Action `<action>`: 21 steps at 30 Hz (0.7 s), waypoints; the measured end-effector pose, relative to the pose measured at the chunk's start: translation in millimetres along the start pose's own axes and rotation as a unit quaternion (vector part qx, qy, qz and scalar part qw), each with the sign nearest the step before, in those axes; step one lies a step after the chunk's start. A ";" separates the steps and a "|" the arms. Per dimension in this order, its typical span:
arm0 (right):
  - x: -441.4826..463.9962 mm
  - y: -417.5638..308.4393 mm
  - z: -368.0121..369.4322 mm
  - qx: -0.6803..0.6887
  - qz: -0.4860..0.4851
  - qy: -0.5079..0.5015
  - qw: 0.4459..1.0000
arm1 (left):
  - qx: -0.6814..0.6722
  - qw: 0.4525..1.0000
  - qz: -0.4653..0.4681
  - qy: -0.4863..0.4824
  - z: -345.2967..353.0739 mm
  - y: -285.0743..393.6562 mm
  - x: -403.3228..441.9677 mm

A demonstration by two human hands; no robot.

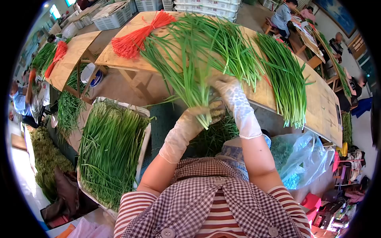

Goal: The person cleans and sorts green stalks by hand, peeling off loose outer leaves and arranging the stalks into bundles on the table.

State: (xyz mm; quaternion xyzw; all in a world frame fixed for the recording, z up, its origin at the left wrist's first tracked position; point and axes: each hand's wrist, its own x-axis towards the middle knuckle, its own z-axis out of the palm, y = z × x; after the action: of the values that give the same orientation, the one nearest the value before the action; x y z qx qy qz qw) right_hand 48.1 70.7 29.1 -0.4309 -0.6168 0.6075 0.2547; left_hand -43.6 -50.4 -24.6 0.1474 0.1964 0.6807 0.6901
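Observation:
In the head view, my left hand [197,114], in a thin whitish glove, is closed around the lower stems of a bunch of garlic chives [189,85]. The pale cut ends stick out below the fingers, while the leaves fan up over the table. Beside the stems, just above my left hand, is my gloved right hand [225,84]. Its fingers are smeared by motion, so their grip is unclear. A loose pile of chives [234,49] lies behind that hand. Further right rests a neat bundle of chives [283,79], stems towards me.
The wooden table [321,105] carries a bundle of red ties [141,33]. A white crate [145,131] full of chives stands at my left. A clear plastic bag [307,158] is at my right. Other people sit at tables on both sides; stacked crates [206,8] stand behind.

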 end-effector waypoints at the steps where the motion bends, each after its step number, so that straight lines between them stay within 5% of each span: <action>1: 1.2 0.5 -2.8 0.028 -0.013 0.009 0.999 | -0.029 0.999 -0.005 0.017 -2.4 2.0 1.5; 16: 10.3 20.9 -5.9 0.066 -0.129 0.089 0.985 | -0.042 0.994 -0.019 0.099 2.6 -3.9 12.6; 19: -23.1 11.3 -18.6 -0.194 -0.104 0.154 0.963 | -0.003 0.995 0.003 0.104 0.5 -5.1 14.7; 20: -47.8 -11.0 -16.4 -0.182 -0.022 0.082 0.980 | 0.012 0.994 0.012 0.106 -6.6 -8.2 16.9; 21: -50.0 1.6 -14.8 -0.196 -0.041 0.062 0.978 | 0.025 0.994 0.017 0.102 -13.4 -11.0 19.0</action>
State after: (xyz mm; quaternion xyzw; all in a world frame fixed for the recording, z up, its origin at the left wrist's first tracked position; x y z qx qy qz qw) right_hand 85.8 36.3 39.9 -0.4838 -0.7240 0.4358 0.2275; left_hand -40.3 -32.6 -42.9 0.0979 0.2799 0.6990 0.6508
